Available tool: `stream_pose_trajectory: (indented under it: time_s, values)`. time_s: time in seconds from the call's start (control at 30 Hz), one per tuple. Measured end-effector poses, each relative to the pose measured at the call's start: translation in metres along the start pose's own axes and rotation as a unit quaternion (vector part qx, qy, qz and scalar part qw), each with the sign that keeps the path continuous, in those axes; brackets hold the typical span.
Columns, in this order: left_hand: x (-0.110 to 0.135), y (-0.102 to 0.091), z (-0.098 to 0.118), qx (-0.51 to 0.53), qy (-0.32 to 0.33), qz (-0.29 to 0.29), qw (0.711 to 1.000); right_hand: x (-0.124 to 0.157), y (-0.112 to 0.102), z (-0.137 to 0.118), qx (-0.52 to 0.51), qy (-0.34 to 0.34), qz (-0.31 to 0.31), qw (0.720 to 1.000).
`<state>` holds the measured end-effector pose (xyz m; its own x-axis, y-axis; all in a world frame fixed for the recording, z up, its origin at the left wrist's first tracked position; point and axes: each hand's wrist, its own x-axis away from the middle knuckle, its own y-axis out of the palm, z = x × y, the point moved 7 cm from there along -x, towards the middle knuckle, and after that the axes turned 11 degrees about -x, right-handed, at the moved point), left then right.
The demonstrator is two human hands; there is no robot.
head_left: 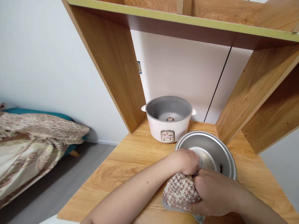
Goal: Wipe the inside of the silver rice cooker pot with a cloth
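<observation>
A bulging brown-and-cream houndstooth bag (181, 191) is held at the near rim of a round metal pot (224, 152). My right hand (213, 189) grips the bag's right side, the thumb pressed along its lower edge. Closed into a fist, my left hand (187, 161) is at the bag's top edge, over the pot's left side; its fingertips are hidden. The two hands nearly meet over the rim. A small dark mark or object shows on the pot's inner right wall. What the bag contains cannot be seen.
Behind the metal pot stands a white rice cooker (155, 129) without a lid, its grey inside showing. Both rest on a wooden desk (121, 165) between upright panels (114, 59), beneath a shelf (163, 17). A bed (46, 137) with a patterned cover is at left.
</observation>
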<state>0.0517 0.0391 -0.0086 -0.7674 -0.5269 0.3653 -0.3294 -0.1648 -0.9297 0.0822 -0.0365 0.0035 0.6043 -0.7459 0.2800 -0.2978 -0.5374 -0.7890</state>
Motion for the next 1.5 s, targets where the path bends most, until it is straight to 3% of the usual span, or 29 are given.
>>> stream_pose_trajectory:
  time_s: [0.23, 0.47, 0.57, 0.67, 0.83, 1.0, 1.2, 1.4, 1.5]
  values:
    - [0.007, -0.008, 0.008, -0.019, 0.021, 0.061, 0.998, 0.0, -0.005, -0.005, 0.033, 0.024, 0.055, 0.998]
    - [0.01, -0.008, 0.013, -0.024, 0.035, 0.04, 0.998, -0.002, -0.004, -0.002, 0.042, 0.105, 0.107, 0.988]
    - [0.006, -0.005, 0.009, -0.015, 0.029, 0.024, 0.999, -0.001, -0.007, -0.006, -0.01, 0.063, 0.082, 0.995]
    - [0.004, -0.002, 0.006, -0.004, 0.015, 0.021, 1.0, 0.002, -0.008, -0.003, -0.06, 0.029, 0.009, 0.998]
    - [0.003, -0.001, 0.005, 0.01, -0.001, 0.007, 1.0, 0.004, -0.001, 0.02, -0.013, 0.083, -0.091, 0.992]
    - [0.004, -0.001, 0.005, 0.018, -0.002, -0.011, 1.0, 0.003, -0.008, 0.01, 0.054, 0.049, -0.019, 0.997]
    - [0.004, -0.001, 0.004, 0.022, 0.0, -0.007, 1.0, 0.008, -0.01, 0.0, 0.135, 0.087, 0.014, 0.987]
    - [0.0, 0.003, 0.004, 0.015, 0.007, -0.012, 1.0, 0.002, -0.004, 0.008, 0.007, 0.055, -0.043, 0.998]
    - [0.001, 0.002, 0.004, 0.009, 0.005, -0.014, 1.0, 0.0, -0.003, 0.011, -0.001, 0.051, -0.055, 0.997]
